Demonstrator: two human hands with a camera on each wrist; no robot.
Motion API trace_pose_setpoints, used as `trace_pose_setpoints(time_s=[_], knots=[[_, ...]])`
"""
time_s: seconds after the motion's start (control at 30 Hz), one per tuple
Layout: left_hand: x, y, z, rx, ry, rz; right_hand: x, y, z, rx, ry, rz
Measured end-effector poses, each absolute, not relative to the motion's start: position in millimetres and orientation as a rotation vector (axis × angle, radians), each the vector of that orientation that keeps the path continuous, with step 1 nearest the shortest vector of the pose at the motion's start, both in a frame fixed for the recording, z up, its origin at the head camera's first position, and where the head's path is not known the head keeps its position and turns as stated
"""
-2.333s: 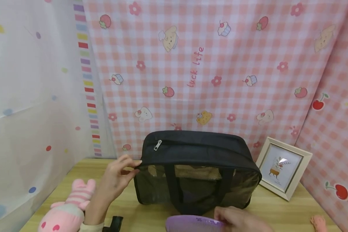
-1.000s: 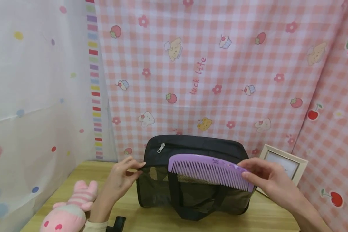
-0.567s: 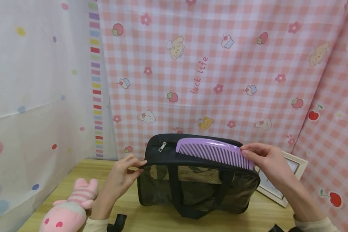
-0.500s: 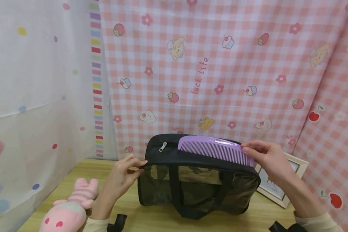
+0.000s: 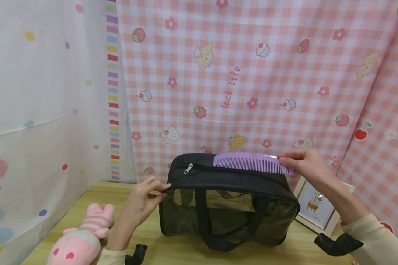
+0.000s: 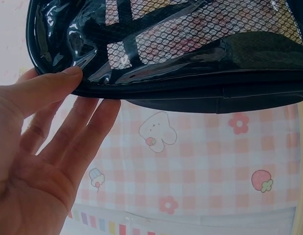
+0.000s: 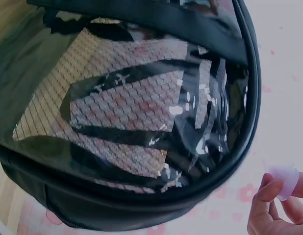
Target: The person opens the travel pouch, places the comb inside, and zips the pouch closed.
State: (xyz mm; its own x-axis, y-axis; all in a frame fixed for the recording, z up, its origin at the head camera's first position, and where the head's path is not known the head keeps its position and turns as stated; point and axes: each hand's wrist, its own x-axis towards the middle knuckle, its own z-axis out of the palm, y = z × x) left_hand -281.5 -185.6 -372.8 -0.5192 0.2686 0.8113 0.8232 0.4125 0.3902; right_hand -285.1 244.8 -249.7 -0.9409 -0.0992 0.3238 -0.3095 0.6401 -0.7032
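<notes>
A black bag [image 5: 225,221] with see-through sides and mesh stands on the wooden table, its strap hanging down in front. At its top left corner, my left hand [image 5: 140,202] pinches the edge between thumb and fingers; the left wrist view has the thumb on the clear side [image 6: 88,49]. My right hand [image 5: 306,165] pinches the right end of a purple comb [image 5: 252,162], held teeth down along the bag's top. Whether the comb touches the bag I cannot tell. In the right wrist view only the comb's end [image 7: 285,182] shows between the fingers. A silver zipper pull [image 5: 188,169] lies at the top left.
A pink plush toy [image 5: 83,235] lies on the table at the left, beside my forearm. A framed picture [image 5: 318,206] leans behind the right forearm. Checked cloth [image 5: 245,73] hangs close behind the bag. Black straps [image 5: 338,244] sit near my wrists.
My right hand has lifted the comb from in front of the bag, up and back over its top, then slightly right. My left hand keeps its pinch on the corner.
</notes>
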Motion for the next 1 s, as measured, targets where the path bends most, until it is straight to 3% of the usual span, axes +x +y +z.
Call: trace_pose_setpoints(time_s=[0.33, 0.57, 1.0], knots=[[-280.6, -185.6, -371.4, -0.917, -2.011, -1.063, -303.5, 247.7, -229.9, 0.353, -2.648, 1.185], [-280.4, -184.4, -371.4, -0.939, -1.994, -1.074, -296.5, 248.9, -219.4, 0.397, -2.744, 1.109], [-281.0, -183.4, -372.5, -0.934, -1.977, -1.096, -298.0, 239.6, -247.2, 0.507, -2.871, 1.024]])
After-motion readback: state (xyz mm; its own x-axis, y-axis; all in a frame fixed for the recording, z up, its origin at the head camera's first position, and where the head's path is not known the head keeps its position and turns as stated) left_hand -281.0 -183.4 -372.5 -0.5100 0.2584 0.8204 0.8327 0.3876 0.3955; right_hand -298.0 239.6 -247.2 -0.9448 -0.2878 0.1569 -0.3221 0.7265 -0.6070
